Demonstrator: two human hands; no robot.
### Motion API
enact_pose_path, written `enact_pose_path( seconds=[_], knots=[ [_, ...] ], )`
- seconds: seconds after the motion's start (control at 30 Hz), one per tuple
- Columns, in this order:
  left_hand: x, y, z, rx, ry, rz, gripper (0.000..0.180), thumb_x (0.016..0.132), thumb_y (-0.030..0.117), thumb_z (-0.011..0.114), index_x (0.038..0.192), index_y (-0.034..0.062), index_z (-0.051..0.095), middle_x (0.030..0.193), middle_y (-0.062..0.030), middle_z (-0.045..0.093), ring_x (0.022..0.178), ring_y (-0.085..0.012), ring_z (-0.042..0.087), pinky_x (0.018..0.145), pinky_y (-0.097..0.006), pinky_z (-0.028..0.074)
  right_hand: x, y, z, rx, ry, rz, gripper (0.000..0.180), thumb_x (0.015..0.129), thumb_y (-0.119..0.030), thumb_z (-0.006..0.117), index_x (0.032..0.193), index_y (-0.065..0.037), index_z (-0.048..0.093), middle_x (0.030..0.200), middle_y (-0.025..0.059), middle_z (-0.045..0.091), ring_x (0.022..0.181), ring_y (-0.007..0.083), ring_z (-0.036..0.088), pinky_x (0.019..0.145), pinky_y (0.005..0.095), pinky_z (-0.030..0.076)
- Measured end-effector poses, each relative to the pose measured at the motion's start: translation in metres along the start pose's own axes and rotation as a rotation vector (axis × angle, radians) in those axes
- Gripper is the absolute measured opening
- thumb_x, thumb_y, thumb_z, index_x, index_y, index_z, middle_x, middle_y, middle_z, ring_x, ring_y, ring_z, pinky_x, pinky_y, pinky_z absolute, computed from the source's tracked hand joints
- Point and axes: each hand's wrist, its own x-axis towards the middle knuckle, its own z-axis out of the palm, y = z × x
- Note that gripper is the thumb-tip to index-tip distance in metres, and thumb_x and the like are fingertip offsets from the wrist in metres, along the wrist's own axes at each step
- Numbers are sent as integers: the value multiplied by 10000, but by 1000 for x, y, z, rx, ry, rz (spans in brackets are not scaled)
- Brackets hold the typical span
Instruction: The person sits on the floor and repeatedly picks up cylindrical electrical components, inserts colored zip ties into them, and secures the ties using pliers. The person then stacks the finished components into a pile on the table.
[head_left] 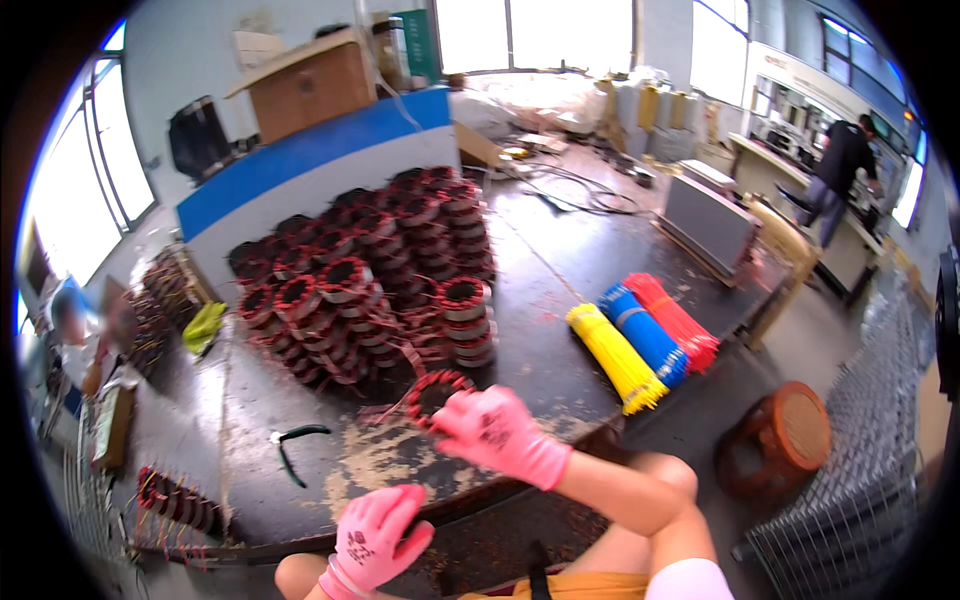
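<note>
My right hand, in a pink glove, grips the near side of a ring-shaped motor stator with red-edged slots and thin red wire leads. The stator is at the table's front, just before the tall stacks of like stators. One separate column of stators stands right behind it. Low at the table's front edge is my left hand, also pink-gloved, with thumb and fingers apart and nothing in it. A pair of dark green-handled pliers lies on the table beyond the left hand.
Yellow, blue and red wire bundles lie on the dark table at right. A row of stators lies at the left corner. A wooden stool stands right. People are at far right and left.
</note>
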Motion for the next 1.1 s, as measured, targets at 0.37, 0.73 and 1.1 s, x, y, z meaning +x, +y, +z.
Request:
enact_pose_path(
  seconds=[0.37, 0.73, 1.1],
  knots=[
    [4, -54, 129, -501, 133, -484, 396, 1014, 138, 521, 1379, -14, 501, 1236, -157, 548, 1064, -293, 583, 989, -387, 462, -47, -42, 24, 722, -10, 259, 181, 950, -185, 607, 1040, -42, 672, 1094, 126, 678, 983, 311, 683, 859, 401, 544],
    [16, -39, 122, -295, 34, -434, 280, 917, 164, 685, 1158, 25, 662, 1116, -124, 610, 926, -250, 586, 832, -352, 497, -118, -43, -232, 1405, 602, -620, 235, 923, -166, 691, 1149, -106, 706, 976, 89, 723, 795, 233, 650, 828, 363, 510],
    [38, -30, 141, -238, 36, -358, 317, 873, 241, 738, 1129, 61, 687, 1149, -142, 638, 1055, -352, 597, 911, -440, 498, -85, -70, -215, 1602, 689, -509, 111, 947, -197, 640, 1009, -120, 691, 918, -10, 706, 635, 142, 596, 676, 300, 461]
  ],
)
